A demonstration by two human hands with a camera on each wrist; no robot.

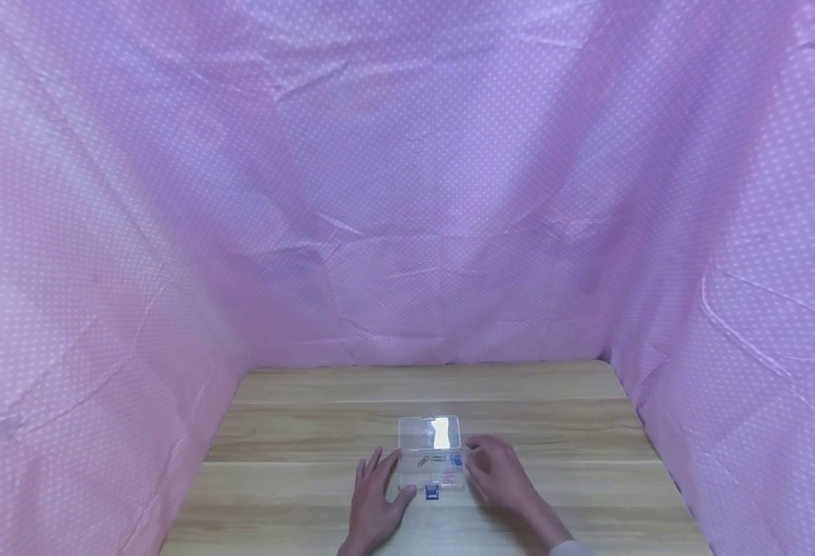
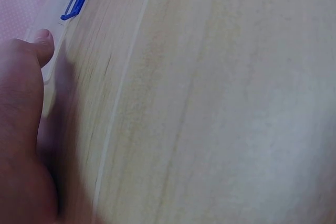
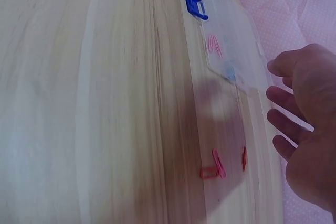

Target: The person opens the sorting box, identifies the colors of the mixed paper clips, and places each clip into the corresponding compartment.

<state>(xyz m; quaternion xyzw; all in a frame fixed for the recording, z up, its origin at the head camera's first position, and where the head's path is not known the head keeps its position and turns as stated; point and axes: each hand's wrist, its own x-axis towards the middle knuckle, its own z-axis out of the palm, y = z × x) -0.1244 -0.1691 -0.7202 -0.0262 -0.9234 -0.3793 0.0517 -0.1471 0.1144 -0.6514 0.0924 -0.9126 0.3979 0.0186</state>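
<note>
A clear plastic box with compartments lies on the table, its clear lid tipped up at the back. Inside are small paper clips: a red one, a green one, blue ones and pink ones. A blue latch sits at the box's front edge. My left hand holds the box's left end, thumb at the front corner, forefinger toward the back. To the right of the box is my right hand, fingers loosely bent, fingertips close to the lid's right edge.
Below my right hand in the right wrist view lie loose clips on the table: a pink one, a red one and a reddish one. The wooden table is enclosed by pink dotted cloth at the back and sides.
</note>
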